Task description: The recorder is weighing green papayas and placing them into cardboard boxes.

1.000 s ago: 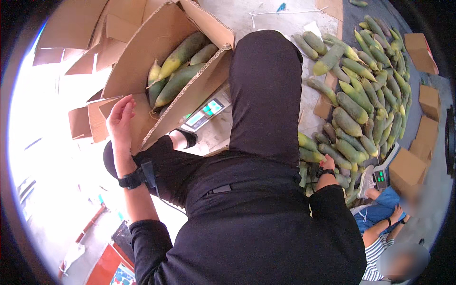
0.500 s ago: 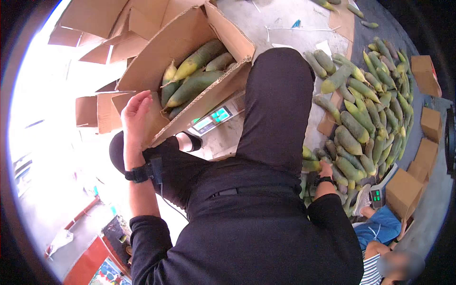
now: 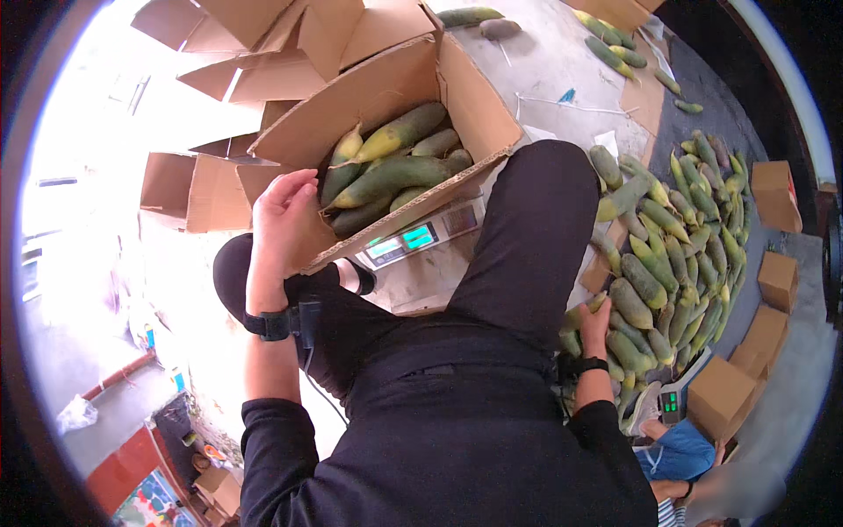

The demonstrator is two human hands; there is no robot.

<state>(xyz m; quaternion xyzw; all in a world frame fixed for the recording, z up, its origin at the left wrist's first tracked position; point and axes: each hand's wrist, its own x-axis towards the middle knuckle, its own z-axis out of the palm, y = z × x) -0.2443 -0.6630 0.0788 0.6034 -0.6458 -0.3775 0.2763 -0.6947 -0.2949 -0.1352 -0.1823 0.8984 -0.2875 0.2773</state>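
A cardboard box [image 3: 492, 105] with several long green radishes [image 3: 386, 180] lying in it is in front of me. My left hand [image 3: 283, 211] is at the box's near left corner, over a folded-out flap; its fingers are loosely bent and I see nothing in them. By my right thigh, my right hand [image 3: 595, 332] has its fingers closed round a green radish [image 3: 575, 316] at the near edge of a big heap of radishes [image 3: 676, 255]. The hand covers part of that radish.
Under the box sits a digital scale [image 3: 420, 237] with a lit display. Open cardboard boxes [image 3: 263, 66] crowd the far left. Loose radishes [image 3: 470, 17] lie beyond the box. At the lower right a person in blue shorts [image 3: 680, 452] sits beside another scale [image 3: 672, 402] and more boxes [image 3: 724, 395].
The whole view has shifted, showing more floor beyond the box. My left hand has come closer to the box's radishes. My right hand has drawn up slightly, with a radish end now showing at its fingers.
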